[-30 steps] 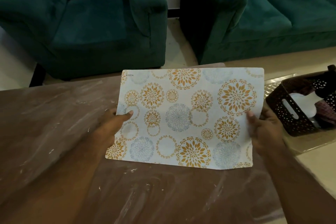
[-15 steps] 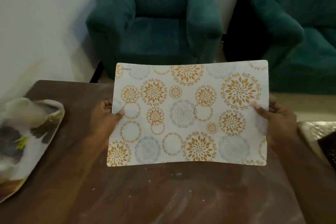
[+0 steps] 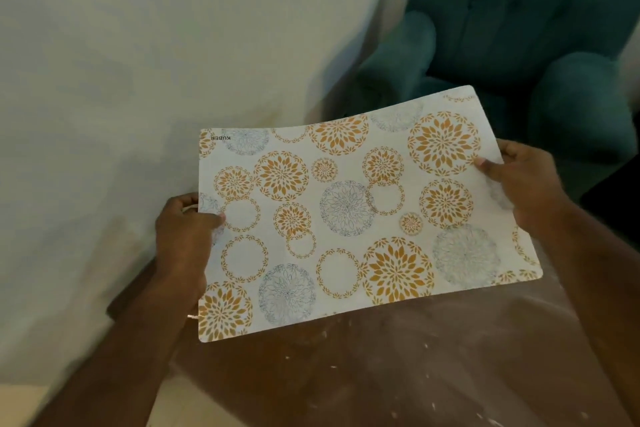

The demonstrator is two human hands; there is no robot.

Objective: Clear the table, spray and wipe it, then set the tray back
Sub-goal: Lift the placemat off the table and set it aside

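Since the earlier frame the view has swung left: the tray once at the table's left end is out of sight, and the mat [image 3: 346, 215] now tilts, its right end raised. Left of the mat, a pale wall [image 3: 138, 62] fills the background. The left hand [image 3: 185, 246] pinches the mat's left edge, thumb on top and fingers curled beneath. The mat, white with orange and grey floral rings and the word KUBER at its far left corner, is held above the brown table [image 3: 381, 374], whose surface below the mat shows white specks and smears. The right hand [image 3: 523, 184] grips the mat's right edge, thumb on top. Behind the mat's right end stands a teal armchair [image 3: 519, 28].
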